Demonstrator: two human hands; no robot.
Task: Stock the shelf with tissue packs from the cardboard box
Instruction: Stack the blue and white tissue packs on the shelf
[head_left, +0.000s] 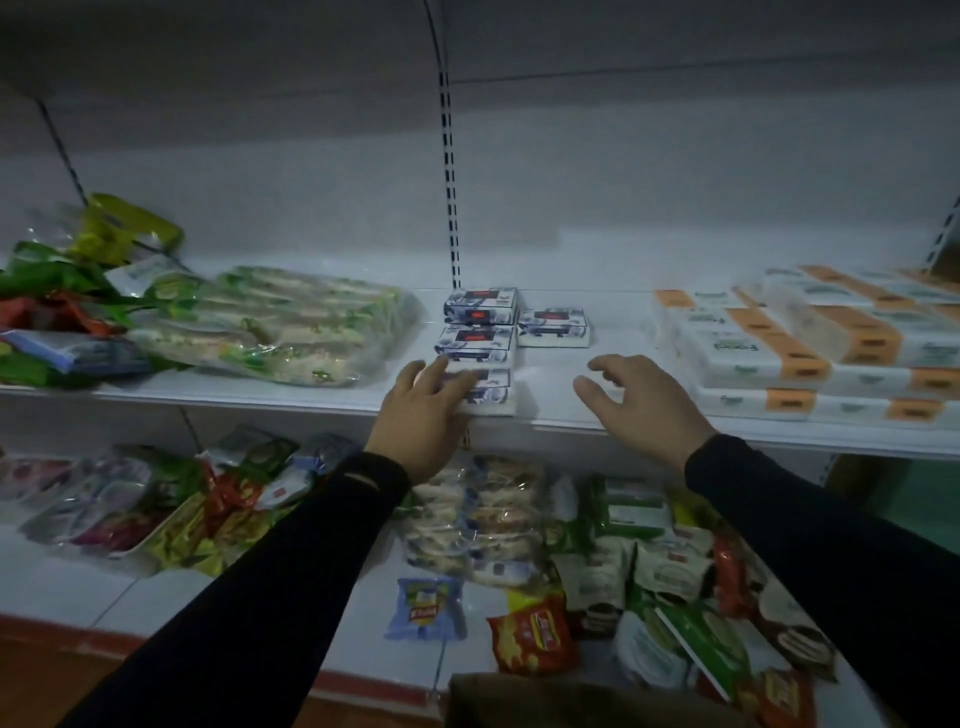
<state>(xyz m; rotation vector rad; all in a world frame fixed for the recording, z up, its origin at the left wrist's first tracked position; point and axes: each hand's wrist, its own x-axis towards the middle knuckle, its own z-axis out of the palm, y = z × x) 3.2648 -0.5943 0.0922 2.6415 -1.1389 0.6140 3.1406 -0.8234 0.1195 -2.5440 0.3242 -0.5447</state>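
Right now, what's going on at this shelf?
A person is stocking small blue-and-white tissue packs on the white shelf. Four packs sit there: three in a column from back to front, one beside them to the right. The left hand rests its fingers on the front pack at the shelf edge, seemingly setting it in line. The right hand hovers open over the bare spot beside it, holding nothing.

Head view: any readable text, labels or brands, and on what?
None reads for certain.
Blue-and-white tissue packs: dark label with red patch, blurred.
Orange-banded white packs: green logo, sideways, too blurred.
Blue snack bag and red snack bag: printing too small to read.
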